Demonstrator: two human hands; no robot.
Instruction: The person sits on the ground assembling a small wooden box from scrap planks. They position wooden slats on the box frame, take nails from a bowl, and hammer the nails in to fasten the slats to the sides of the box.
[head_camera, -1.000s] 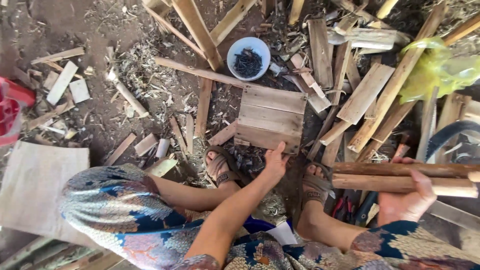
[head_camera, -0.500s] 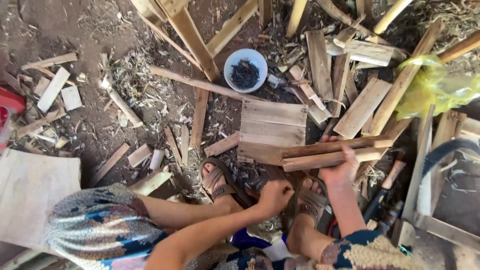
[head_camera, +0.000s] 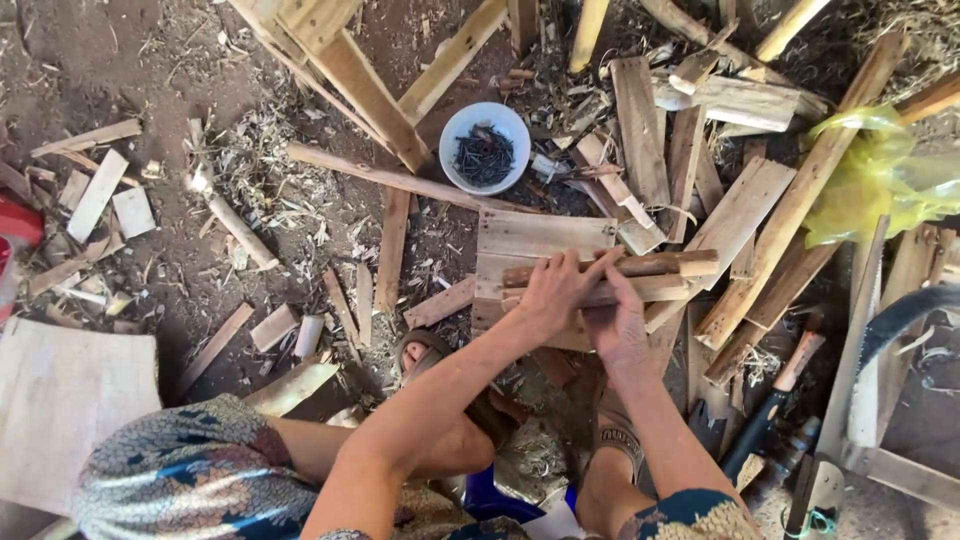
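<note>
A small panel of nailed wooden slats (head_camera: 535, 240) lies on the dirt ground in front of my feet. Two thin wooden strips (head_camera: 665, 268) lie across its near edge, reaching to the right. My left hand (head_camera: 553, 292) grips the strips at their left end, fingers wrapped over them. My right hand (head_camera: 618, 325) holds the same strips just to the right, thumb side up. A pale blue bowl (head_camera: 485, 146) with dark nails inside stands just beyond the panel.
Wood offcuts and planks (head_camera: 745, 210) litter the ground on the right, long battens (head_camera: 350, 75) cross the top. A hammer (head_camera: 770, 405) and a saw (head_camera: 850, 400) lie at the lower right. A yellow plastic bag (head_camera: 880, 180) lies at the right, a flat board (head_camera: 55, 400) at the left.
My right hand carried the two strips from the right onto the panel. My left hand rose from the panel's near edge and took hold of the strips.
</note>
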